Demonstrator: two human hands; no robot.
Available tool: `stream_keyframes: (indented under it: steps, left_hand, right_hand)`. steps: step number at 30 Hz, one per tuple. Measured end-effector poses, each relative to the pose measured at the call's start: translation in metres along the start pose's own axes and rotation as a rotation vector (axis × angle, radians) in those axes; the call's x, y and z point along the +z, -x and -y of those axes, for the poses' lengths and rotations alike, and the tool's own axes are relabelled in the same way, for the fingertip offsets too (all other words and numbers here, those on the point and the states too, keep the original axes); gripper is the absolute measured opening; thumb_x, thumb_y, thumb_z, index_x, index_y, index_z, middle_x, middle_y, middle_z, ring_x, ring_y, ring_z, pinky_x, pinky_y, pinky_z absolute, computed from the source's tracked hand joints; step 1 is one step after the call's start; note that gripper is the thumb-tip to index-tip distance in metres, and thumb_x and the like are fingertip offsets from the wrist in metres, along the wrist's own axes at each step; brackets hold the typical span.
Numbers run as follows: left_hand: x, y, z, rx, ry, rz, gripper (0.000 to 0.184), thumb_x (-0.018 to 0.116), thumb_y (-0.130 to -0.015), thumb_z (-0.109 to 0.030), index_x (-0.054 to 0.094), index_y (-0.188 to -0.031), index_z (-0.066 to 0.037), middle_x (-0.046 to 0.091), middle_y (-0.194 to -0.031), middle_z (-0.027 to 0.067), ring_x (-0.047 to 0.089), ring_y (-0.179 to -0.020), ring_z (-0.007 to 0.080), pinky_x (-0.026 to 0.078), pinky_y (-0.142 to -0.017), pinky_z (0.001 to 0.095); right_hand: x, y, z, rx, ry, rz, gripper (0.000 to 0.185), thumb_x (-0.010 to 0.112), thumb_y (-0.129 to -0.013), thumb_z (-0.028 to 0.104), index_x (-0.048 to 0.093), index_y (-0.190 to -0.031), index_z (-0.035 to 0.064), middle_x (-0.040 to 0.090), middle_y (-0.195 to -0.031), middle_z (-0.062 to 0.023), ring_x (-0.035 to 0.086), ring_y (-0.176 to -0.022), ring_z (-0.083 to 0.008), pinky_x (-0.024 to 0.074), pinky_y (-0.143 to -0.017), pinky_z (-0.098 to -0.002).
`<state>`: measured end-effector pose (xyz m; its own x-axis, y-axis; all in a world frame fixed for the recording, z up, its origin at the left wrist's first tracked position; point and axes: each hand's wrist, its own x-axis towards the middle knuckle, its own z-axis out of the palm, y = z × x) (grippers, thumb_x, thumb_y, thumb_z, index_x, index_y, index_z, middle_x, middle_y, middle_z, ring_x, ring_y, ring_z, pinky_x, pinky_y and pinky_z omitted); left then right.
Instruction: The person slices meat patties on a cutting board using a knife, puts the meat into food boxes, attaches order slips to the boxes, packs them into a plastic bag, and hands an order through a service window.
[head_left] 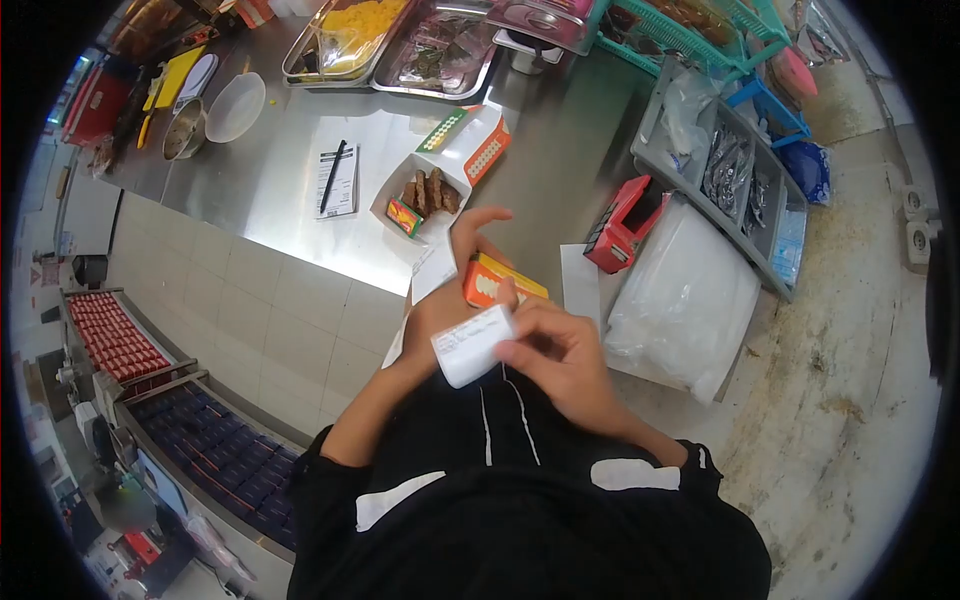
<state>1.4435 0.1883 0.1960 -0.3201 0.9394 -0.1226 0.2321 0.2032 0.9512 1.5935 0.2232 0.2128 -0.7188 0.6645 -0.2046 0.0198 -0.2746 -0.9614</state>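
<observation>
My right hand [565, 365] pinches a curled white printed slip [470, 345] between thumb and fingers, in front of my left wrist. My left hand [450, 295] is beside an orange and yellow carton [510, 280] at the table's near edge, with some fingers stretched out. Whether it touches the carton I cannot make out. Another printed slip [434, 268] lies against the back of that hand. Just beyond stands an opened white, green and orange takeaway box [400, 180] with browned food pieces [430, 193] and a small red-green sachet [403, 217] inside.
A pen [333, 175] lies on a printed pad [345, 200] on the steel table [270, 190]. Food trays [350, 45] line the back. At right are a red box [625, 225], a plastic-wrapped white stack [685, 295] and a grey divided bin [715, 160].
</observation>
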Motion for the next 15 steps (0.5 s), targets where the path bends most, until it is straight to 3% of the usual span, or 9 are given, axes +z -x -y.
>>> stream_keyframes:
  steps: [1, 2, 3, 4, 6, 10, 15]
  left_hand:
    - [-0.005, -0.001, -0.003, 0.031, 0.050, 0.075, 0.057, 0.055, -0.073, -0.003, 0.032, -0.124, -0.013, 0.054, -0.080, 0.0088, 0.056, -0.080, 0.0157, 0.042, -0.079, 0.0285]
    - [-0.011, -0.003, -0.003, 0.062, 0.100, 0.149, 0.059, 0.054, -0.073, -0.002, 0.030, -0.126, -0.014, 0.055, -0.078, 0.0085, 0.057, -0.079, 0.0151, 0.042, -0.078, 0.0272]
    - [-0.020, -0.007, 0.006, 0.056, 0.177, 0.173, 0.064, 0.056, -0.069, -0.004, 0.028, -0.127, -0.012, 0.057, -0.077, 0.0084, 0.057, -0.078, 0.0136, 0.043, -0.073, 0.0241]
    - [-0.031, -0.009, 0.008, 0.056, 0.178, 0.174, 0.064, 0.056, -0.069, -0.004, 0.028, -0.127, -0.012, 0.057, -0.077, 0.0084, 0.057, -0.078, 0.0136, 0.043, -0.073, 0.0241]
    - [-0.044, -0.010, 0.007, -0.003, 0.423, 0.454, 0.062, 0.052, -0.068, -0.002, 0.030, -0.125, -0.011, 0.058, -0.078, 0.0090, 0.057, -0.078, 0.0134, 0.044, -0.075, 0.0264]
    - [-0.032, -0.003, 0.000, -0.073, 0.470, 0.682, 0.065, 0.052, -0.066, -0.003, 0.028, -0.126, -0.009, 0.058, -0.077, 0.0076, 0.057, -0.078, 0.0130, 0.043, -0.074, 0.0249]
    - [-0.022, -0.001, 0.017, -0.068, 0.628, 0.673, 0.065, 0.051, -0.065, -0.004, 0.028, -0.126, -0.008, 0.056, -0.083, 0.0069, 0.055, -0.083, 0.0126, 0.043, -0.075, 0.0247]
  right_hand:
    - [-0.004, 0.001, 0.002, -0.065, -0.108, -0.075, 0.011, 0.063, -0.080, 0.007, 0.054, -0.083, 0.0014, 0.049, -0.079, 0.0022, 0.043, -0.064, -0.0022, 0.0347, -0.055, -0.0176]
    - [-0.020, 0.006, 0.015, 0.021, -0.165, -0.197, 0.012, 0.061, -0.081, 0.006, 0.051, -0.086, 0.0041, 0.047, -0.084, 0.0005, 0.045, -0.073, -0.0032, 0.0370, -0.062, -0.0173]
    - [-0.033, 0.003, 0.029, -0.126, -0.054, -0.265, 0.010, 0.059, -0.082, 0.008, 0.051, -0.087, 0.0053, 0.046, -0.089, -0.0008, 0.045, -0.081, -0.0055, 0.0378, -0.068, -0.0191]
    - [-0.049, -0.005, 0.040, -0.315, -0.041, -0.202, 0.011, 0.057, -0.082, 0.012, 0.051, -0.087, 0.0042, 0.046, -0.090, -0.0019, 0.045, -0.084, -0.0079, 0.0371, -0.072, -0.0211]
    - [-0.072, -0.013, 0.056, -0.314, 0.023, 0.034, 0.013, 0.056, -0.081, 0.014, 0.052, -0.088, 0.0037, 0.047, -0.092, -0.0033, 0.047, -0.082, -0.0102, 0.0376, -0.071, -0.0228]
    - [-0.049, -0.022, 0.052, 0.053, 0.344, 0.541, 0.019, 0.063, -0.079, 0.014, 0.051, -0.086, 0.0013, 0.045, -0.090, -0.0046, 0.044, -0.080, -0.0124, 0.0366, -0.070, -0.0257]
    - [-0.029, -0.028, 0.042, 0.017, 0.547, 0.590, 0.022, 0.066, -0.077, 0.019, 0.053, -0.084, 0.0015, 0.044, -0.086, -0.0054, 0.044, -0.072, -0.0149, 0.0374, -0.064, -0.0259]
